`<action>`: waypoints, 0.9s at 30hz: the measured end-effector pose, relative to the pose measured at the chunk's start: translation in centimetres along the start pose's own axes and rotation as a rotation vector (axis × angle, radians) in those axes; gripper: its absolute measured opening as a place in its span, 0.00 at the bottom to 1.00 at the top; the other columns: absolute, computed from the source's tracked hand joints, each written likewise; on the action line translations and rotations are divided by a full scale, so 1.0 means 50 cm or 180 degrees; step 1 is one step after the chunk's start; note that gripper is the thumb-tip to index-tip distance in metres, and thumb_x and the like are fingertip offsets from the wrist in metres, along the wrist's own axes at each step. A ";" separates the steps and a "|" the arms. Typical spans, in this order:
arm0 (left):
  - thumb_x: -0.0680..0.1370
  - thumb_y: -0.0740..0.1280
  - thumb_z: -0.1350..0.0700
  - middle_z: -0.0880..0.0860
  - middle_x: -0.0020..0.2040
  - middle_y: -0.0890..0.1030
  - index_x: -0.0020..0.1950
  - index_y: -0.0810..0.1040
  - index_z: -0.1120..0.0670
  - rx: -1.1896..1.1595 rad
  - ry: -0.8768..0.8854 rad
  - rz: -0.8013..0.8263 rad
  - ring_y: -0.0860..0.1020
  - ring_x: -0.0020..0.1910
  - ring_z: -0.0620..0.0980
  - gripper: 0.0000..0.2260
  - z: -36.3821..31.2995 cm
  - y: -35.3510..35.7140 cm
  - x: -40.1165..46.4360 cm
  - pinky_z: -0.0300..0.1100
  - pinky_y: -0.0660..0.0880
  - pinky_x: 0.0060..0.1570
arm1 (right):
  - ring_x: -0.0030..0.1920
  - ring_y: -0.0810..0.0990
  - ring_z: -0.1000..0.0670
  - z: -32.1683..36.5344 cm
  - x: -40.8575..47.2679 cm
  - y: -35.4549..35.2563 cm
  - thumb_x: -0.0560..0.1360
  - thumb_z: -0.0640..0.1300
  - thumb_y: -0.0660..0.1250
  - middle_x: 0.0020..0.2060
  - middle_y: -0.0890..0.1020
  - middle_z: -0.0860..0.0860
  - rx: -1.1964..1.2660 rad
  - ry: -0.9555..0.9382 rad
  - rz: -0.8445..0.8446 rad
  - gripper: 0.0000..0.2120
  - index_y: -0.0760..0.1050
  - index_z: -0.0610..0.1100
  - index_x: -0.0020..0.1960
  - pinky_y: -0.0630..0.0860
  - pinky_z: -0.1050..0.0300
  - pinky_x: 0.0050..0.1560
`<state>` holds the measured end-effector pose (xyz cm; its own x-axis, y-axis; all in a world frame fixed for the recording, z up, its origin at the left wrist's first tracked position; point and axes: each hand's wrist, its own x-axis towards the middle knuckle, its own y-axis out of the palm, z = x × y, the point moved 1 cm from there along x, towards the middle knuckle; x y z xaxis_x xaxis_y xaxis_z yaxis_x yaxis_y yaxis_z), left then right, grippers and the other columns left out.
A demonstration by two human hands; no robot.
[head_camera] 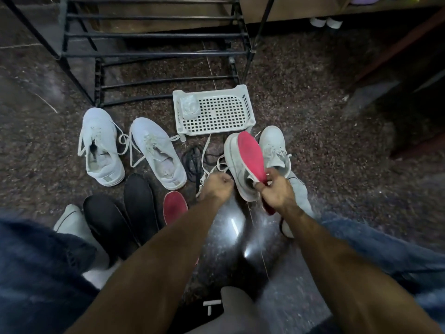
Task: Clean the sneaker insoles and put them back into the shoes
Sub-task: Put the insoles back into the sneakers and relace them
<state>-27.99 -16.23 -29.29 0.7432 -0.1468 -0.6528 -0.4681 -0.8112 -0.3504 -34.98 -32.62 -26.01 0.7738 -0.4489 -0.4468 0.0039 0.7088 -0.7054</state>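
1. Leftmost, a pale shoe (pixel 72 222) lies partly hidden under a denim-clad knee, on the speckled floor (pixel 325 131).
2. Beside it lie two black insoles (pixel 108 220), side by side, near the person's left leg.
3. Above them two white sneakers (pixel 101 145) stand apart on the floor, laces loose, toes toward the black rack (pixel 154 37).
4. A red insole (pixel 174 209) lies flat just right of the black ones, its near end hidden by the left forearm.
5. The left hand (pixel 216 185) is curled into a fist around a white lace; a dark cord (pixel 192 160) lies just beyond it.
6. A white basket (pixel 214 112) sits beyond the hands, with a crumpled clear packet (pixel 190 106) in its left end.
7. The tilted sneaker (pixel 237 162) is propped on its side between the hands.
8. The right hand (pixel 277 189) pinches the heel end of a second red insole, (pixel 250 153) which slants upward across that sneaker's opening, its toe end out in the air.
9. Just right stands another grey sneaker (pixel 274 145), upright, touching the tilted one.
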 end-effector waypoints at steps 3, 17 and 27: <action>0.72 0.67 0.49 0.51 0.43 0.84 0.37 0.78 0.48 0.0372 0.0004 -0.0088 0.82 0.44 0.54 0.05 -0.042 0.031 -0.006 0.41 0.77 0.45 | 0.54 0.79 0.44 -0.026 0.010 0.000 0.66 0.57 0.68 0.52 0.80 0.50 0.0335 0.0006 0.0363 0.23 0.67 0.51 0.57 0.75 0.43 0.57; 0.76 0.68 0.52 0.57 0.55 0.80 0.61 0.71 0.52 0.2213 0.0458 -0.0184 0.80 0.54 0.61 0.15 -0.020 0.043 0.019 0.47 0.73 0.45 | 0.42 0.77 0.50 -0.053 -0.045 0.113 0.71 0.52 0.65 0.41 0.78 0.49 0.1388 0.0323 0.0749 0.17 0.66 0.43 0.53 0.75 0.64 0.46; 0.74 0.64 0.55 0.52 0.71 0.65 0.65 0.74 0.51 0.3634 0.1958 -0.0204 0.65 0.70 0.55 0.19 0.070 -0.002 -0.011 0.56 0.67 0.63 | 0.39 0.76 0.52 -0.035 -0.115 0.170 0.71 0.53 0.64 0.38 0.78 0.49 0.2099 0.0599 0.0526 0.12 0.66 0.49 0.47 0.75 0.47 0.44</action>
<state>-30.03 -14.06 -31.24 0.7331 -0.6070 -0.3068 -0.3378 0.0666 -0.9389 -40.50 -24.98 -30.39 0.6750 -0.3512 -0.6489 0.3249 0.9311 -0.1659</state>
